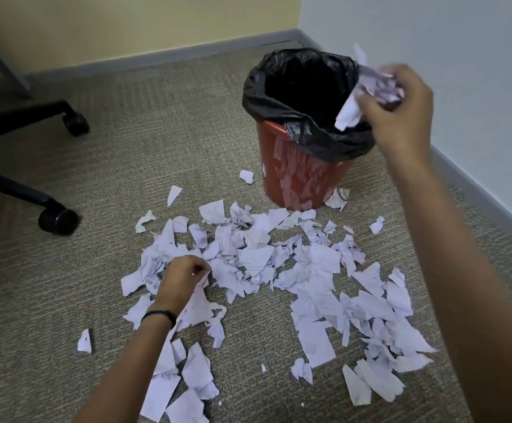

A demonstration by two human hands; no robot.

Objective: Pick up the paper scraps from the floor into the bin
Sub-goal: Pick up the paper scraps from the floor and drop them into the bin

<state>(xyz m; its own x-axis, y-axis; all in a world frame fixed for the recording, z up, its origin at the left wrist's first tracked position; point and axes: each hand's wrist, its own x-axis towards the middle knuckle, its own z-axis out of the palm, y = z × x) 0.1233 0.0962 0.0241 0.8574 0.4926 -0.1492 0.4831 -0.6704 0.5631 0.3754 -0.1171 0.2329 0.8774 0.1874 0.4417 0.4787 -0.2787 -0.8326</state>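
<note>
Two hands in view, both busy w/ paper. R fingers [374, 109] curled tight round a crumpled wad of scraps [381, 85], blurred, w/ one white piece hanging below the grip. R hand [401, 111] raised at the right rim of the bin [297, 178], wad partly over the opening, partly outside it. L fingers [201, 267] bent down and pinched into the left side of the paper scraps [309, 270] on the floor; can't tell which piece. L hand [184, 276] knuckles up, black wristband [160, 315] just behind it, forearm stretching back toward bottom edge. Bin red, upright, lined w/ black bag [279, 102] folded out over the rim; inside too dark to read. Scraps spread wide over the carpet [111, 166] in front of the bin, thickest in the middle and lower right, a few touching the bin's base, single bits apart at far left and far right. Further out: two black chair legs w/ castors [57, 221] at left, well apart from the pile; grey baseboard [157, 61] along both walls; bin near the room corner.
</note>
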